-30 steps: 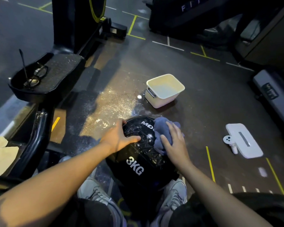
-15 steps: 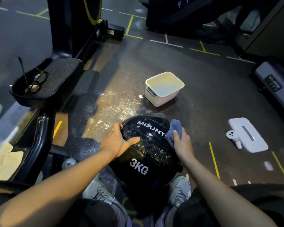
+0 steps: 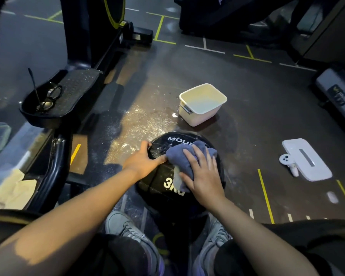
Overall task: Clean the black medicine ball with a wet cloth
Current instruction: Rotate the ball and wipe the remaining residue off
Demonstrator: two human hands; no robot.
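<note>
While my left hand (image 3: 142, 163) braces the black medicine ball (image 3: 163, 176) at lower centre between my shoes, my right hand (image 3: 202, 176) presses the limp wet cloth (image 3: 182, 156) flat on top; it looks heavy, slick

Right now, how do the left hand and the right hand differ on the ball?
The left hand touches the ball bare, at its left side; the right hand lies on top, pressing the cloth. The left thumb points toward the cloth; the right fingers spread over it. Both rest on the ball.
</note>
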